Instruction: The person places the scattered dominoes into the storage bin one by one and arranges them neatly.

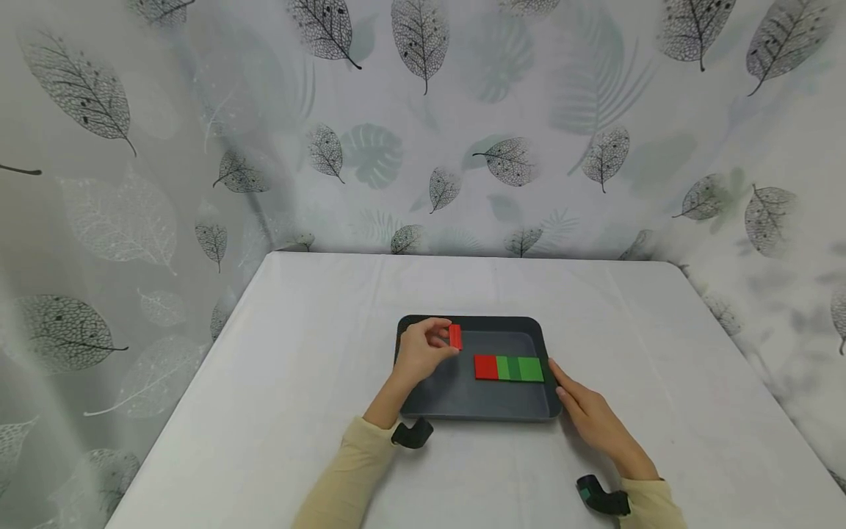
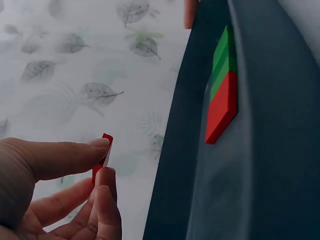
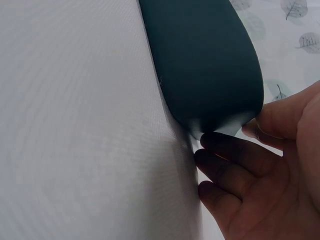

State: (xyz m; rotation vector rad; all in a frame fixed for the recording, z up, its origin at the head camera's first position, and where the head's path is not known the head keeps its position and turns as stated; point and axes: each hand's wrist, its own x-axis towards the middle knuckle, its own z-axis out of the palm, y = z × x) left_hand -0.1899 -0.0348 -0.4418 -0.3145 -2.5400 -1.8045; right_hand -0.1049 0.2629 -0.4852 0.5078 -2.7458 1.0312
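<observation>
My left hand pinches a small, thin red block between thumb and fingertips, above the left part of a dark grey tray. In the left wrist view that red block is seen nearly edge-on, partly covered by the fingers. On the tray floor, towards the right wall, lies a flat row: a red piece at its left end, joined by bright and darker green pieces. Fairly straight fingers of my right hand touch the tray's right edge; the right wrist view shows the fingertips against the outer wall.
The tray stands on a white-covered table. A leaf-patterned curtain surrounds the table at the back and both sides. Dark wrist-worn devices sit at the left cuff and right cuff.
</observation>
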